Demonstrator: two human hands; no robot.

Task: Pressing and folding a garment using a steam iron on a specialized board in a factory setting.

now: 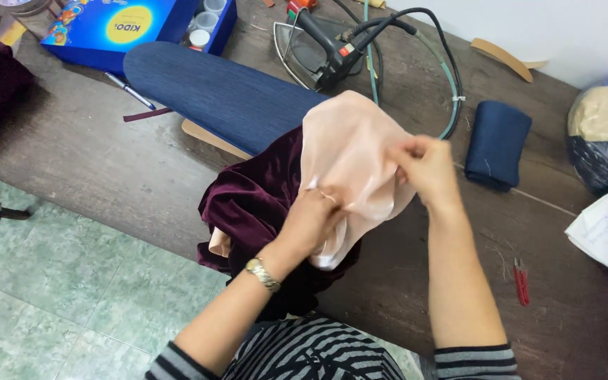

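Observation:
A dark maroon velvet garment (255,200) with a pale peach satin lining (350,148) lies over the near end of a blue padded sleeve board (219,91) on the wooden table. My left hand (314,218), with a ring and a gold wristwatch, grips the lining at its lower part. My right hand (427,165) pinches the lining's right edge and holds it up. The lining is turned outward and bunched between both hands.
A black iron (321,49) with a coiled cord rests behind the board. A blue box (117,28) stands far left, a pen (129,90) beside it. A folded navy cloth (497,141) lies right, red snips (521,281) near the front right, paper at the right edge. Green tiled floor lower left.

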